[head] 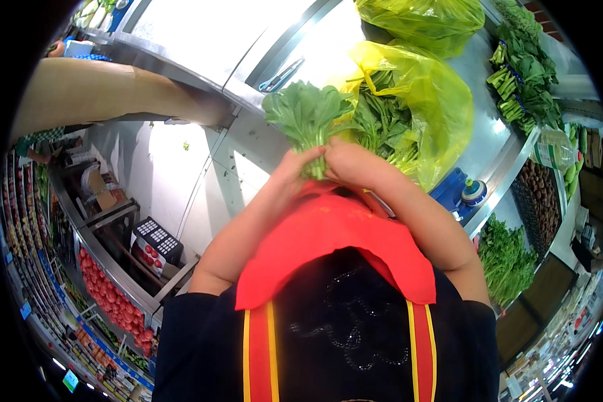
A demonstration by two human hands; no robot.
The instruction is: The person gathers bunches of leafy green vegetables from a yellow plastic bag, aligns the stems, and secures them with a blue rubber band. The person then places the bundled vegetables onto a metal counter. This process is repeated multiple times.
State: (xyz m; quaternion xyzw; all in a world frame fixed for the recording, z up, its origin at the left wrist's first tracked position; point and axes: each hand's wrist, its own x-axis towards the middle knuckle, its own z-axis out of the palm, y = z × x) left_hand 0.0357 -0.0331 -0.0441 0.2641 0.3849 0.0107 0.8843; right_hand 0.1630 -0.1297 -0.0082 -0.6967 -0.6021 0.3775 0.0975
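Note:
Just in front of my red apron [331, 226] I hold a bunch of leafy greens [309, 113], its leaves pointing away from me and its pale stems toward me. My left hand [300, 163] is closed around the stems from the left side. My right hand [337, 160] touches the same stems from the right, fingers bent in against them; its fingertips are partly hidden. Right behind and beside that hand, an open yellow plastic bag [439, 115] holds more loose leafy greens [382, 118].
A second yellow bag [427, 22] lies farther back on the metal counter [482, 85]. Tied greens [520, 75] line the far right. A blue tape dispenser [449, 191] sits near my right forearm. A brown cardboard piece [105, 93] juts in at left. Red tomatoes [110, 296] fill a left stand.

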